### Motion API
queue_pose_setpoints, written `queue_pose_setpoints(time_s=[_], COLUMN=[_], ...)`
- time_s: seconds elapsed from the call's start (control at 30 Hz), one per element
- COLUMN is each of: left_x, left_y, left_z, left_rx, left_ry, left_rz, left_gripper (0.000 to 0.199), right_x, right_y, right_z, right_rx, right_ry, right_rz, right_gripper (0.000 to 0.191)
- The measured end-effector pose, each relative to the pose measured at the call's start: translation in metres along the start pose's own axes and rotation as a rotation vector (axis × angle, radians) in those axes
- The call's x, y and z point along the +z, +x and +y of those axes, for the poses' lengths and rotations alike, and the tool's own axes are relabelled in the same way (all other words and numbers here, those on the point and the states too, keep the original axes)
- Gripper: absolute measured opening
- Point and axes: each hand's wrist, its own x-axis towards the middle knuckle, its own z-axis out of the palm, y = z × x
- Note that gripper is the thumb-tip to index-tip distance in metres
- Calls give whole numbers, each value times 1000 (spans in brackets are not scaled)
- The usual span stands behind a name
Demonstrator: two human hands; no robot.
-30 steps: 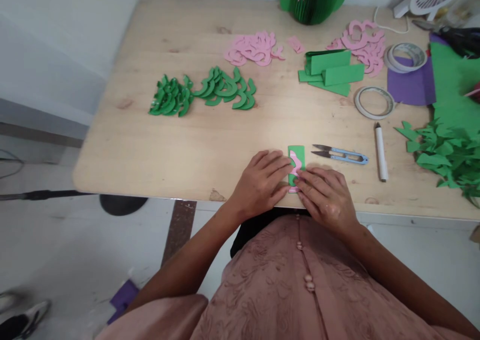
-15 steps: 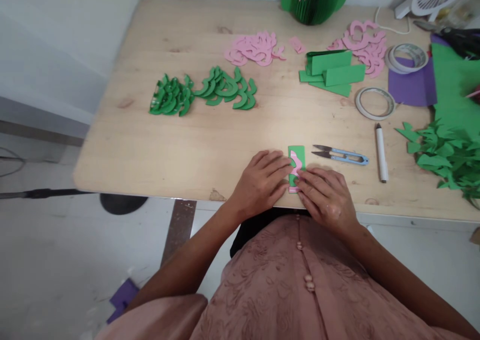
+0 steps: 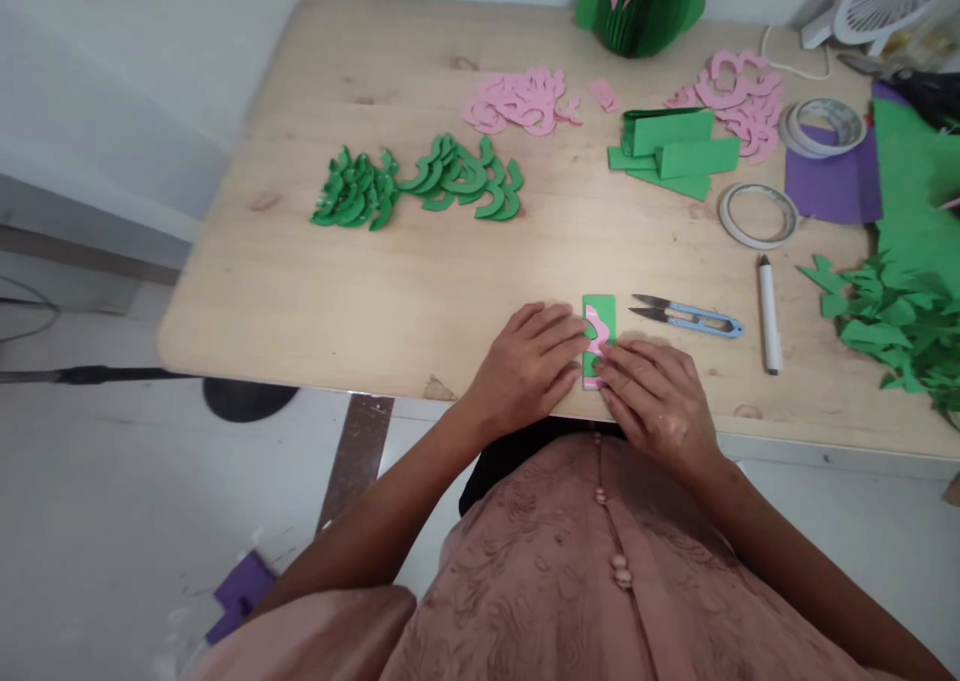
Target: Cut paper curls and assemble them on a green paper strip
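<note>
A wavy pink paper cutout (image 3: 598, 331) lies on a narrow green paper strip (image 3: 608, 307) at the table's front edge. From the left, my left hand (image 3: 525, 366) rests flat with its fingers stretched out, the fingertips touching the strip's left side and the cutout. On the other side, my right hand (image 3: 660, 391) has its fingers held together, with the tips on the lower part of the cutout. What lies under those fingertips is hidden. Blue-handled thread snips (image 3: 690, 316) lie just beyond my right hand, beside a white marker (image 3: 769, 316).
Curved green cutouts (image 3: 465, 176), pink cutouts (image 3: 517, 99) and folded green paper (image 3: 697, 156) lie farther back. Tape rolls (image 3: 757, 216), purple paper (image 3: 836, 181) and green scraps (image 3: 885, 311) are at right. A green paper pot-like piece (image 3: 637, 21) and a white fan (image 3: 885, 1) stand behind.
The whole view has shifted slightly, so the table things appear a little farther right. Both hands stay at the strip and cutout with almost the same pose.
</note>
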Motion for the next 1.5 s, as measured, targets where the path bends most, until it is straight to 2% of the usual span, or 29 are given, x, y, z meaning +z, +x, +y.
queue_pose_setpoints(time_s=[1.5], left_x=[-2], left_y=[2], left_z=[3], left_rx=[1], left_ry=[-6], left_rz=[-14], left_gripper=[29], right_x=[1], right_y=[3], right_z=[-3], right_rx=[34], right_ry=[-5], right_rz=[14], right_gripper=[25])
